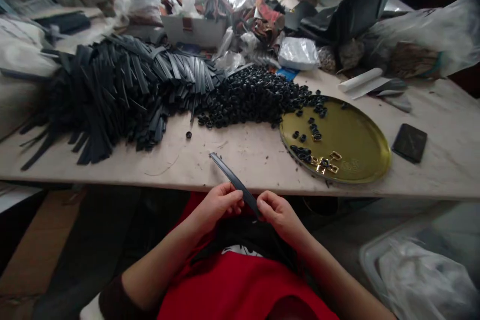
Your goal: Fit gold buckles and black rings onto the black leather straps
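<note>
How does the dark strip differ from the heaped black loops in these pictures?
The dark strip is long and flat, while the black loops are small and ring-shaped. The dark strip is a single piece held in the left hand and right hand; the black loops are many, heaped on the table. Both are dark in colour.

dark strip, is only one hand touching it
No, the left hand pinches the dark strip partway along and the right hand holds its near end.

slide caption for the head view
Both hands hold a dark strip near heaped strips, black loops and a gold tray.
</note>
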### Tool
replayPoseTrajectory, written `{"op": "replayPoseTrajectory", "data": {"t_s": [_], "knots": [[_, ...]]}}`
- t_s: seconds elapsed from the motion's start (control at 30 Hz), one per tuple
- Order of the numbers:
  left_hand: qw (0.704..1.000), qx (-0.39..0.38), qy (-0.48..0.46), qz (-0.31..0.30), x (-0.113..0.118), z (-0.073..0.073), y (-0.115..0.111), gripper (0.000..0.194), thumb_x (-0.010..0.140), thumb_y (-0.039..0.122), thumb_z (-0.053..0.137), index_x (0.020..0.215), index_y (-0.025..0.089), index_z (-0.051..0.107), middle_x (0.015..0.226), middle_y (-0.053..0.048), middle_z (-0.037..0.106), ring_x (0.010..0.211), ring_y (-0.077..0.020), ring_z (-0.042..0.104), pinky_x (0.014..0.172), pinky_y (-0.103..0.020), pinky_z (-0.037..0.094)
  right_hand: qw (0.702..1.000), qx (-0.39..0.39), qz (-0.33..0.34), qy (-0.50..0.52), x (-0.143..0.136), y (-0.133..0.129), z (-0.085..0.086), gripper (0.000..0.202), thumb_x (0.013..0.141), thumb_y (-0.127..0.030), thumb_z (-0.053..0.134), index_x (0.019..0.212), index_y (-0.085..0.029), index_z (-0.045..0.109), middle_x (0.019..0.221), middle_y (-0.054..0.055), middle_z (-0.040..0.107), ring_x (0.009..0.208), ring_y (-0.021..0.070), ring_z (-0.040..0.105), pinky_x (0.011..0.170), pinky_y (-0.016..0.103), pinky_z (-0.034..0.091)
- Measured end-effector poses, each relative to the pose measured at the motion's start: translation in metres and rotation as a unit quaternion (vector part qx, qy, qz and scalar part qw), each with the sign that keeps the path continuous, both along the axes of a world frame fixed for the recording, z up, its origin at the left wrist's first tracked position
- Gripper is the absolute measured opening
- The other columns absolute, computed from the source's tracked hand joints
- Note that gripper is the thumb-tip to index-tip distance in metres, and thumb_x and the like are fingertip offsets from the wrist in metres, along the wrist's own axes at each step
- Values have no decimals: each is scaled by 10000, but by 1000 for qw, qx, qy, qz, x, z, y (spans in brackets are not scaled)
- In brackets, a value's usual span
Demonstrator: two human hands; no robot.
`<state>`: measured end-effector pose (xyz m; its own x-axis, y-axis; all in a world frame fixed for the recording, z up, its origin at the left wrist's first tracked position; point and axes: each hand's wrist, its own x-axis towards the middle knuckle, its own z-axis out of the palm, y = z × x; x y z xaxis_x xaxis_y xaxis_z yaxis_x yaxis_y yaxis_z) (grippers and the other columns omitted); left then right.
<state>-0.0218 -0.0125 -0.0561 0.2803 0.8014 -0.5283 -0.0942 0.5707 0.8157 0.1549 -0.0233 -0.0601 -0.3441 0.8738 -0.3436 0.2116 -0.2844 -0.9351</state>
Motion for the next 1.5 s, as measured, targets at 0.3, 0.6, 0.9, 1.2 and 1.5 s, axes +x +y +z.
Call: {"op": "replayPoseTrajectory", "data": {"t_s": [0.3,0.6,0.9,1.2,1.5], "knots": [[996,14,80,-24,-11,6,-3,178,767,332,507,737,174,581,645,3,599,521,-101,518,511,-213,382,999,-27,-5,-24,2,18,-2,289,826,-452,424,737,-179,451,582,-29,522,507,84,442,495,208,345],[867,293,370,-158,-44,38,15,149,775,344,520,738,242,622,756,-49,653,736,-219,571,715,-326,395,974,143,115,-132,-19,61,20,251,862,-386,401,755,-184,503,615,-18,529,569,104,473,544,216,363],[979,1,36,201,-100,44,20,208,799,334,464,884,146,495,530,75,462,401,-37,352,421,-161,250,883,385,165,-214,-123,157,14,183,843,-209,434,962,-172,568,927,66,582,782,145,554,700,255,412],[953,-60,-69,290,-123,31,27,255,750,219,505,986,124,493,566,55,522,394,-28,413,404,-142,299,770,429,221,-417,-209,190,-5,257,842,-371,455,956,-174,573,914,92,586,765,206,582,601,274,388],[966,-70,-62,241,-113,25,19,187,758,197,456,930,142,504,594,37,552,421,-45,475,414,-148,334,940,281,131,-144,-155,161,-4,197,780,-236,498,957,-179,563,836,45,564,717,146,519,650,272,401]]}}
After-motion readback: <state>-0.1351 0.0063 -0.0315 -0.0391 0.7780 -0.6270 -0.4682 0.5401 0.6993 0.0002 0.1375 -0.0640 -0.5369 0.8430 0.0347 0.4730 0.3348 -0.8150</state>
